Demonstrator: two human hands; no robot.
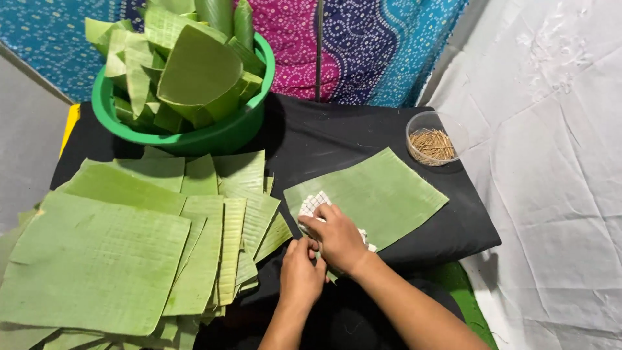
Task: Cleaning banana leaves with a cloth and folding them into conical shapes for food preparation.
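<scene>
A single green banana leaf piece [382, 191] lies flat on the black table [324, 139]. My right hand [338, 238] presses a white checked cloth [313, 203] onto the leaf's near left corner. My left hand [300, 272] sits just beside it, fingers curled at the leaf's near edge, touching my right hand. Whether the left hand pinches the leaf is hidden by its fingers.
A stack of cut banana leaf sheets [129, 240] covers the left of the table. A green basin [214, 137] piled with leaf pieces stands at the back left. A small clear bowl of wooden sticks [432, 144] sits at the back right. White cloth [557, 194] covers the right.
</scene>
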